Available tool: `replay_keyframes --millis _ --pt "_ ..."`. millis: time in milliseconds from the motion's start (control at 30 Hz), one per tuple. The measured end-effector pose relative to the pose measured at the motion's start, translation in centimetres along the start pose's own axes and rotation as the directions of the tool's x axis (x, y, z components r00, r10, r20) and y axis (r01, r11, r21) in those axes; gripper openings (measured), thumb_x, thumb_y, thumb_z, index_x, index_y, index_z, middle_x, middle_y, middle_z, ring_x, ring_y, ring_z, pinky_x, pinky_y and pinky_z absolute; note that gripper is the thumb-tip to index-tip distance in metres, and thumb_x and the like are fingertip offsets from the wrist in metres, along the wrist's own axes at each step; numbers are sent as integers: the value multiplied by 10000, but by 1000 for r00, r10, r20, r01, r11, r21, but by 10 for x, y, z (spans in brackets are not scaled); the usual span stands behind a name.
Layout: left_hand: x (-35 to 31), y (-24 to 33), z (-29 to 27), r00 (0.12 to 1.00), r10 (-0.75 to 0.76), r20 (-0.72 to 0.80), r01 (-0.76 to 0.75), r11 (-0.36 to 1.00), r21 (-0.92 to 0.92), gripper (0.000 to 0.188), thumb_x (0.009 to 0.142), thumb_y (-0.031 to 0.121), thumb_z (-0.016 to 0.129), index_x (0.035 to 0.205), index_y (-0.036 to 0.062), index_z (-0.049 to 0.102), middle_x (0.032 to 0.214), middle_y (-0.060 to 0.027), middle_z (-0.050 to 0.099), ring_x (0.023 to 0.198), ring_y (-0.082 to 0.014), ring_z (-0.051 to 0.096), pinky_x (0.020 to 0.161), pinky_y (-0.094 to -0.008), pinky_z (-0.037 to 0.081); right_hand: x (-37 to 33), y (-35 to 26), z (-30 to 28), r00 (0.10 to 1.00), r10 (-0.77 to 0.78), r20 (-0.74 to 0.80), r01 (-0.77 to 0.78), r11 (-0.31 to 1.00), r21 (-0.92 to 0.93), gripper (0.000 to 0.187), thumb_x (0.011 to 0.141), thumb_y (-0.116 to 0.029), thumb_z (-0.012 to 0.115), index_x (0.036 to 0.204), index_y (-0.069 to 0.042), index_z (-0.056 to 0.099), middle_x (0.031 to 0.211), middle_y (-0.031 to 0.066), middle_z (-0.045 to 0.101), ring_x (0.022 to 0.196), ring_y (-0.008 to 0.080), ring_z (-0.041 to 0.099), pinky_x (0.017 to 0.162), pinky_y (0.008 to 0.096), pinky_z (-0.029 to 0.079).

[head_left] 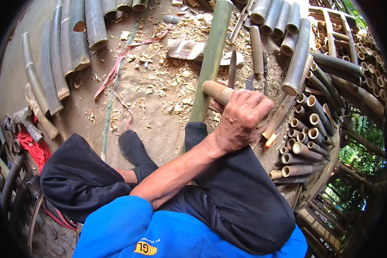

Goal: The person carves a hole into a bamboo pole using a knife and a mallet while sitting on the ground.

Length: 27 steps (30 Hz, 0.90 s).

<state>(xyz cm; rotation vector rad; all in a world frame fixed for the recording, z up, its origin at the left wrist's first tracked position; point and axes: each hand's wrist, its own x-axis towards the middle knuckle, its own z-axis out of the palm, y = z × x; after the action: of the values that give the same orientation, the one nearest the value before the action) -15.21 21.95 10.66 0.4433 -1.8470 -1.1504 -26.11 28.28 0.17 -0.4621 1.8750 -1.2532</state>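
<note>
My left hand is closed in a fist round a thick, smooth tan wooden rod, its rounded end sticking out to the left. That end crosses in front of a long green bamboo pole leaning up and away from my socked foot. Only a few fingers of my right hand show, curled behind the rod and beside the pole; what they grip is hidden. Just beyond the rod, a dark narrow blade points upward. Its handle cannot be seen.
Pale shavings litter the ground round a flat wood slab. Thick bamboo lengths lie far left, others to the right. Cut bamboo tubes are stacked at right. A red cloth lies at left.
</note>
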Motion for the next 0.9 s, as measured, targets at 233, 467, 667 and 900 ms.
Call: replay_keyframes --millis 233,467,667,900 --pt "2 -5 -17 1000 12 23 -12 1000 6 330 729 35 801 1016 60 639 917 -130 654 892 -310 676 822 -412 535 -85 4 -50 993 -37 -115 34 999 -28 279 1028 -101 551 1283 1 603 749 33 610 559 102 569 511 252 467" --pt "5 -27 -46 975 -176 138 201 960 -197 352 757 163 847 1048 80 669 968 -56 709 903 -167 707 773 -313 604 -249 96 -120 951 172 -258 -163 985 56 289 1075 -222 543 1273 -29 629 873 28 643 770 132 607 731 315 515" --pt "5 -19 -64 966 -209 151 242 937 -253 355 772 106 897 1062 110 691 958 -6 725 880 -104 703 811 -281 614 -296 122 -119 944 155 -291 -153 988 32 255 1075 -221 549 1219 -29 634 830 40 623 736 144 584 699 335 495" --pt "5 -21 -64 969 -216 124 237 952 -194 338 771 116 883 1037 100 675 932 2 701 850 -97 688 787 -268 603 -242 104 -132 968 59 -243 -88 990 -111 226 1074 -221 556 1156 -28 640 781 55 599 696 158 558 661 358 471"
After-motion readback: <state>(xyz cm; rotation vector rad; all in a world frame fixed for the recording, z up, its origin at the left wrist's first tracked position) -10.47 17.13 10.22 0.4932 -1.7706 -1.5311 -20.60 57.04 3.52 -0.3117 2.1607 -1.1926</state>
